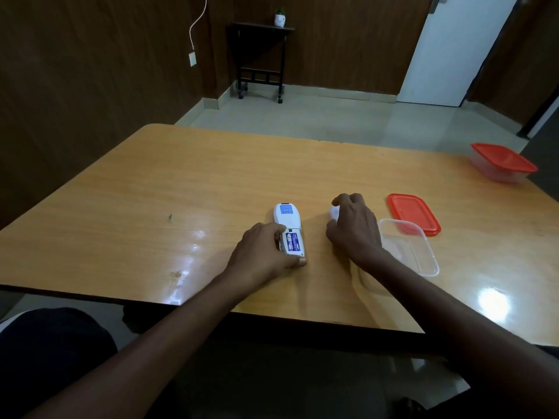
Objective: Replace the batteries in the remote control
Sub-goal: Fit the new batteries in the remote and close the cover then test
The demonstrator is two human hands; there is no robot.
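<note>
A white remote control (287, 220) lies face down near the middle of the wooden table (151, 189). Its battery bay is uncovered and two blue batteries (292, 241) sit side by side inside. My left hand (261, 255) grips the remote's near end, thumb at the bottom edge and fingers on its left side. To the right, my right hand (354, 229) rests on the table with its fingers curled over a small white piece (333, 211), probably the battery cover; most of that piece is hidden.
An uncovered clear plastic container (423, 261) stands just right of my right hand, with its red lid (413, 213) lying behind it. A second clear container with a red lid (502, 161) sits at the far right edge. The table's near edge runs below my forearms.
</note>
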